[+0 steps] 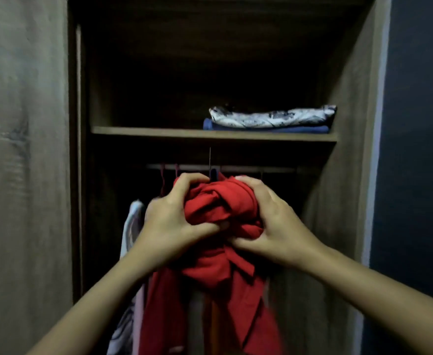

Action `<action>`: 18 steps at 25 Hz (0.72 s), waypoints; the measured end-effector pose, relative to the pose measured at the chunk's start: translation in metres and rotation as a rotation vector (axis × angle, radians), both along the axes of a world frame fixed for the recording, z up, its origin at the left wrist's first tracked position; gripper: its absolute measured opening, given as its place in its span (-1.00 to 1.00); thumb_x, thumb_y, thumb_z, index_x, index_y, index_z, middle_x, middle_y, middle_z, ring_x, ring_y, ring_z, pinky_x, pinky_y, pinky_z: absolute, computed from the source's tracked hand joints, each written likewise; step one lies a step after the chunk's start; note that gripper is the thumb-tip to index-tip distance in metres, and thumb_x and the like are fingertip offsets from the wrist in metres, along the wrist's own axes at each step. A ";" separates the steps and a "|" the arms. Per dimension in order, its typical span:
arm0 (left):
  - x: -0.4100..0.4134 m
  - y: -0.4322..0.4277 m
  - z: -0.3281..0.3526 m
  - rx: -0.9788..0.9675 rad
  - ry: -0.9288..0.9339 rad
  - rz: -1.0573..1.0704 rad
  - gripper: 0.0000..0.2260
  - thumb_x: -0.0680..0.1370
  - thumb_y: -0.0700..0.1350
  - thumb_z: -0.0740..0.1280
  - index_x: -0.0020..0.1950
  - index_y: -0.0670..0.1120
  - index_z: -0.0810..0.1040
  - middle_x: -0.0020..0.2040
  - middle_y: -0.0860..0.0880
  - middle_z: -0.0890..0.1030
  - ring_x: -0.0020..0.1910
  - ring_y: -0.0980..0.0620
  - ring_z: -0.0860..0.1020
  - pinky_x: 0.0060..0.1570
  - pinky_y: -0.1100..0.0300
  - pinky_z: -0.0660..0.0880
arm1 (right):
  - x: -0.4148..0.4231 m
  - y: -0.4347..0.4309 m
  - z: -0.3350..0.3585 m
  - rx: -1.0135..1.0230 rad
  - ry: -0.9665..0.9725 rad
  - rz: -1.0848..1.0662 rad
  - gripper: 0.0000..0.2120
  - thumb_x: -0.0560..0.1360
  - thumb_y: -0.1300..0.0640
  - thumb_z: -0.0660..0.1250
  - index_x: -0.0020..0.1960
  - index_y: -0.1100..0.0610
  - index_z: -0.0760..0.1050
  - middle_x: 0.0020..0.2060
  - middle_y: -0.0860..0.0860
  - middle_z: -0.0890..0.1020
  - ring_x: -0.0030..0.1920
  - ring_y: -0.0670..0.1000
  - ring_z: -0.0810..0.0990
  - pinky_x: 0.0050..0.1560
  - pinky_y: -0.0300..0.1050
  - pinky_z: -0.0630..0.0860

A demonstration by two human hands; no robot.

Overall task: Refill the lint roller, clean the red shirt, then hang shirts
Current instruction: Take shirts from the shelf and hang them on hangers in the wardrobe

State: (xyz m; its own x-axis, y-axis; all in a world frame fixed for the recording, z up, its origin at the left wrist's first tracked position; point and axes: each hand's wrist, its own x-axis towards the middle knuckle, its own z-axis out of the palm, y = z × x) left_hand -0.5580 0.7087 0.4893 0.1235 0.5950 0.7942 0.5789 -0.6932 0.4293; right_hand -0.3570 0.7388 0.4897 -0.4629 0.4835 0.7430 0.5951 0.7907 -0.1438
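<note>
An open wooden wardrobe with grey-brown grain fills the frame, its interior dark. A wooden shelf crosses the cabinet, and near its right end lie a folded white patterned cloth stacked on a folded blue garment. Below the shelf runs a horizontal hanging rail, with thin hanger hooks looped over it at left. A pale patterned garment hangs at the lower left of the compartment. In front of the rail, a person holds up a bunched red fabric shirt, its lower part trailing down. The left hand is closed around the shirt's left side, fingers curled over the top. The right hand clasps the right side, thumb pressed into the folds.
</note>
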 end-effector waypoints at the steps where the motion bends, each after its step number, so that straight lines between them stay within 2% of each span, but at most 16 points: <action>1: 0.005 -0.005 -0.022 -0.122 -0.034 -0.096 -0.39 0.15 0.25 0.44 0.16 0.26 0.36 0.04 0.36 0.54 0.06 0.37 0.52 0.05 0.45 0.43 | 0.009 -0.008 -0.020 -0.049 -0.003 -0.004 -0.21 0.20 -0.16 0.39 0.36 -0.15 0.14 0.25 -0.06 0.44 0.24 -0.09 0.46 0.26 -0.07 0.43; 3: 0.011 -0.012 -0.064 -0.394 -0.203 -0.291 -0.38 0.24 0.25 0.41 0.27 0.25 0.33 0.19 0.27 0.49 0.14 0.31 0.50 0.15 0.36 0.43 | 0.027 -0.019 -0.055 -0.151 -0.009 -0.031 -0.28 0.18 -0.14 0.34 0.31 -0.10 0.24 0.19 -0.05 0.48 0.19 -0.07 0.49 0.21 -0.06 0.46; 4: 0.014 -0.012 -0.082 -0.497 -0.282 -0.323 -0.37 0.30 0.25 0.39 0.33 0.22 0.30 0.27 0.17 0.47 0.19 0.24 0.49 0.22 0.29 0.41 | 0.034 -0.023 -0.068 -0.185 -0.014 -0.046 -0.31 0.18 -0.14 0.33 0.29 -0.08 0.28 0.16 -0.05 0.50 0.17 -0.05 0.50 0.19 -0.04 0.47; 6: 0.022 -0.016 -0.108 -0.650 -0.297 -0.250 -0.42 0.45 0.16 0.34 0.42 0.10 0.25 0.34 0.07 0.42 0.25 0.17 0.44 0.28 0.25 0.34 | 0.046 -0.030 -0.088 -0.224 -0.066 -0.061 -0.35 0.20 -0.15 0.33 0.26 -0.05 0.31 0.12 -0.04 0.51 0.13 -0.05 0.51 0.14 0.01 0.49; 7: 0.026 -0.019 -0.116 -0.738 -0.319 -0.243 -0.50 0.50 0.08 0.30 0.41 0.02 0.29 0.29 0.06 0.47 0.22 0.15 0.47 0.24 0.26 0.38 | 0.050 -0.032 -0.095 -0.226 -0.117 -0.062 -0.37 0.22 -0.15 0.34 0.26 -0.04 0.31 0.10 -0.03 0.50 0.12 -0.05 0.51 0.11 0.02 0.50; 9: 0.031 -0.025 -0.123 -0.878 -0.399 -0.317 -0.75 0.53 -0.08 0.30 0.21 -0.03 0.50 0.07 0.02 0.66 0.02 0.11 0.62 0.03 0.24 0.55 | 0.056 -0.034 -0.101 -0.221 -0.207 -0.071 -0.40 0.25 -0.12 0.37 0.26 -0.06 0.30 0.06 -0.02 0.49 0.09 -0.05 0.50 0.07 0.03 0.50; 10: 0.028 -0.026 -0.123 -0.888 -0.416 -0.329 -0.80 0.52 -0.13 0.33 0.14 -0.06 0.54 0.02 -0.03 0.69 -0.04 0.08 0.64 -0.04 0.22 0.59 | 0.060 -0.034 -0.100 -0.218 -0.223 -0.077 -0.40 0.26 -0.11 0.37 0.26 -0.07 0.30 0.06 -0.02 0.49 0.08 -0.05 0.50 0.06 0.04 0.50; 13: 0.010 -0.020 -0.117 -0.771 -0.499 -0.218 -0.71 0.47 -0.17 0.39 0.18 -0.17 0.48 0.11 -0.23 0.63 -0.03 -0.08 0.63 0.01 0.06 0.60 | 0.072 -0.030 -0.090 -0.205 -0.230 -0.112 -0.38 0.25 -0.16 0.32 0.26 -0.13 0.25 0.08 -0.02 0.48 0.11 -0.01 0.51 0.08 0.07 0.51; 14: 0.003 -0.020 -0.112 -0.734 -0.559 -0.185 -0.69 0.47 -0.16 0.39 0.18 -0.17 0.46 0.09 -0.24 0.62 -0.07 -0.08 0.63 -0.04 0.08 0.61 | 0.075 -0.030 -0.087 -0.204 -0.247 -0.136 -0.38 0.25 -0.16 0.33 0.27 -0.16 0.22 0.09 -0.03 0.47 0.12 0.00 0.51 0.08 0.08 0.51; 16: -0.005 -0.021 -0.096 -0.673 -0.672 -0.143 -0.65 0.47 -0.13 0.40 0.20 -0.16 0.43 -0.02 -0.19 0.62 -0.18 0.00 0.62 -0.24 0.24 0.61 | 0.082 -0.028 -0.083 -0.210 -0.334 -0.204 -0.37 0.29 -0.09 0.37 0.28 -0.20 0.18 0.11 -0.07 0.43 0.13 0.00 0.50 0.06 0.09 0.53; 18: -0.009 -0.023 -0.078 -0.590 -0.711 -0.075 -0.72 0.49 -0.14 0.36 0.17 -0.11 0.42 -0.13 -0.07 0.57 -0.27 0.10 0.55 -0.41 0.42 0.49 | 0.083 -0.028 -0.085 -0.181 -0.452 -0.258 -0.37 0.32 0.03 0.39 0.28 -0.21 0.17 0.14 -0.08 0.40 0.14 -0.01 0.49 0.01 -0.06 0.51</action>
State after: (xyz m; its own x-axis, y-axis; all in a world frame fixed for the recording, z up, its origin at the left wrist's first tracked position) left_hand -0.5670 0.6856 0.4112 -0.2217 0.9373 0.2690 0.0064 -0.2745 0.9616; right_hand -0.2735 0.7112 0.4048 -0.5663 0.7248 0.3923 0.8002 0.5975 0.0513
